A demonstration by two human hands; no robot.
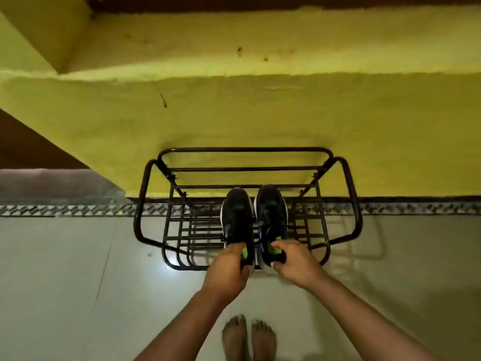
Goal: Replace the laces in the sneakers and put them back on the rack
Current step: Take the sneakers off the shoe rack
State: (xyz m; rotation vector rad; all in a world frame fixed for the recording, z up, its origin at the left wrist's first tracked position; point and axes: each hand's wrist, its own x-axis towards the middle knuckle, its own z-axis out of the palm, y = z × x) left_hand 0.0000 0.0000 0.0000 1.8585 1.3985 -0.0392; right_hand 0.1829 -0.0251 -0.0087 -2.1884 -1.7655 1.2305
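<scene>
Left hand [229,264] pinches the heel of the left black mesh sneaker [237,220]; right hand [291,259] grips its pair [272,217], probably for carrying, over the black metal wire rack [145,204].

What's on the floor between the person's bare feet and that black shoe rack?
In the head view, only bare pale floor tiles lie between the feet and the rack; both forearms cross above that stretch.

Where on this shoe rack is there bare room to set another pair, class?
Bare bars lie left of the left sneaker up to the black rack side frame, and right of the right sneaker likewise. The middle is crowded: sneakers side by side, left hand and right hand gripping their heels.
</scene>
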